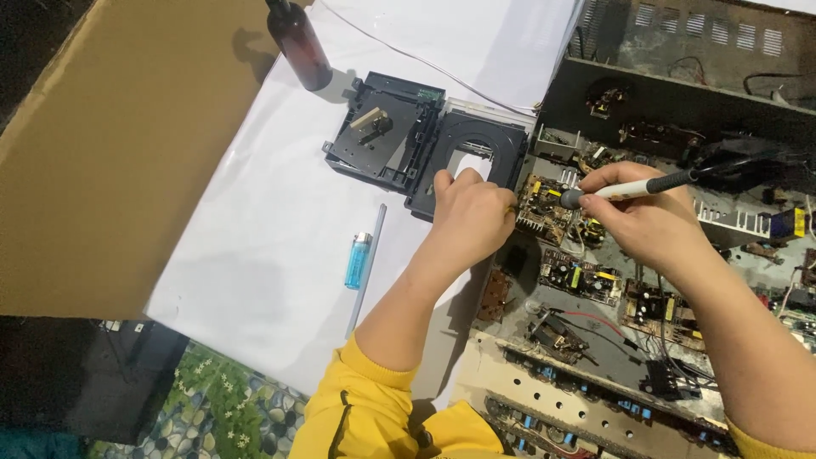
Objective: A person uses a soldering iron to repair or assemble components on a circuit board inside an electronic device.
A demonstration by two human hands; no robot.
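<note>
My right hand (650,217) grips a soldering iron (629,189) with a white and black handle, its tip pointing left at a small circuit board (544,208). My left hand (467,212) is curled with fingers closed at the left edge of that board, next to a black disc-drive tray (480,144); what it pinches is hidden. Both arms wear yellow sleeves.
A black drive mechanism (382,127) lies on a white sheet (263,255), with a blue lighter (358,260), a thin grey rod (367,268) and a dark brown bottle (299,44). Cardboard (110,153) lies left. More circuit boards (586,280) and an open metal chassis (680,93) crowd the right.
</note>
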